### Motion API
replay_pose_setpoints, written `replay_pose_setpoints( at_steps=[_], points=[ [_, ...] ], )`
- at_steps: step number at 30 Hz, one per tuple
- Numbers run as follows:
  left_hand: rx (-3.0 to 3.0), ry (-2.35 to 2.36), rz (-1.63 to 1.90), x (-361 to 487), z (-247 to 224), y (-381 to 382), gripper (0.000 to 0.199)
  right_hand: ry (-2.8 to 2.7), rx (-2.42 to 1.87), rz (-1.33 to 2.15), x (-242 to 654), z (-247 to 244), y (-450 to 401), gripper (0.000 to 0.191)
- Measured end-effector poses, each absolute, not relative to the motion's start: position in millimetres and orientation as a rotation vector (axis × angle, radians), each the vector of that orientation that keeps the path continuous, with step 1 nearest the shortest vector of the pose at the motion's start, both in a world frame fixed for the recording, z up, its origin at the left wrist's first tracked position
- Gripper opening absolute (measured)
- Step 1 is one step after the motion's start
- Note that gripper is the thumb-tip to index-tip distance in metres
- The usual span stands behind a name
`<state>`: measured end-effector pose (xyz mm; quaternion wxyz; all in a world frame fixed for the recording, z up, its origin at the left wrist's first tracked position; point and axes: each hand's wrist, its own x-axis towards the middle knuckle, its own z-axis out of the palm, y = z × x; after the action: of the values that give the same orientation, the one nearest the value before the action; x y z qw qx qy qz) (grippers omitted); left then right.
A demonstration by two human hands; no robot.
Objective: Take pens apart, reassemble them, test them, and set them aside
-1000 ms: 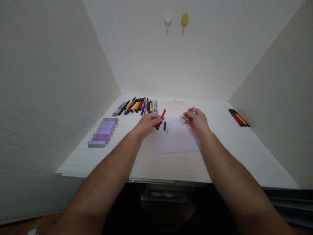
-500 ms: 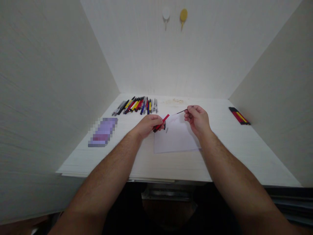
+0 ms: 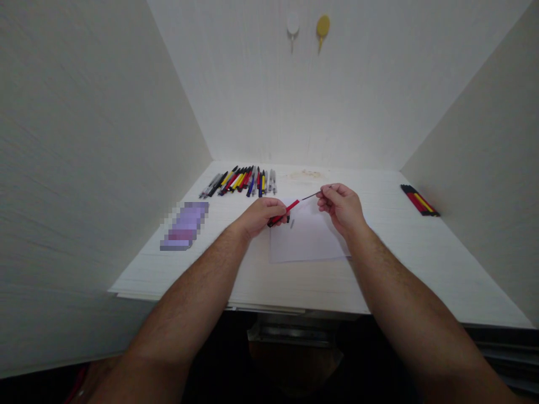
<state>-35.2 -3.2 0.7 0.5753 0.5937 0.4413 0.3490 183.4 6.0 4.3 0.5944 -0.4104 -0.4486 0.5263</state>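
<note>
My left hand (image 3: 269, 213) is closed around a red pen barrel (image 3: 292, 206), which slants up to the right. A small black piece (image 3: 288, 219) shows by its fingertips; I cannot make out whether it is a separate part. Pinched between thumb and fingers of my right hand (image 3: 340, 205) is a thin dark pen refill (image 3: 310, 196). Its lower left end meets, or nearly meets, the open end of the red barrel. Beneath both hands lies a white sheet of paper (image 3: 309, 241). A small grey piece (image 3: 292, 224), too small to name, appears over the paper.
Several pens (image 3: 240, 180) in mixed colours lie in a row at the back left. A smaller group of red, yellow and black pens (image 3: 420, 201) rests by the right wall. A blurred purple object (image 3: 185, 224) is at left. Two hooks (image 3: 323, 27) hang on the back wall.
The red barrel has swung to a flatter slant, pointing towards my right hand. The gap between its end and the refill's end has closed. The view has shifted slightly.
</note>
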Motion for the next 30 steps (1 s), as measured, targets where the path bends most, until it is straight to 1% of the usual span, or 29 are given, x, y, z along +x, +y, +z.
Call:
replay_pose_setpoints(
  at_steps=[7,10,12,17,30],
  points=[
    [1.408,1.025,0.819,-34,2,-4,0.016,-1.169,-0.936,1.333,176,-1,3,0.024],
    [1.393,1.013,0.821,-34,2,-4,0.015,-1.126,-0.91,1.374,175,0,2,0.027],
    [1.38,1.006,0.827,-34,1,-4,0.014,-1.082,-0.904,1.382,176,1,1,0.026],
    [1.432,0.99,0.82,-33,-4,-3,0.015,-1.063,-0.919,1.364,176,1,0,0.022],
    [1.528,0.993,0.793,-34,-4,-2,0.015,-1.129,-0.987,1.258,167,1,-4,0.022]
  ],
)
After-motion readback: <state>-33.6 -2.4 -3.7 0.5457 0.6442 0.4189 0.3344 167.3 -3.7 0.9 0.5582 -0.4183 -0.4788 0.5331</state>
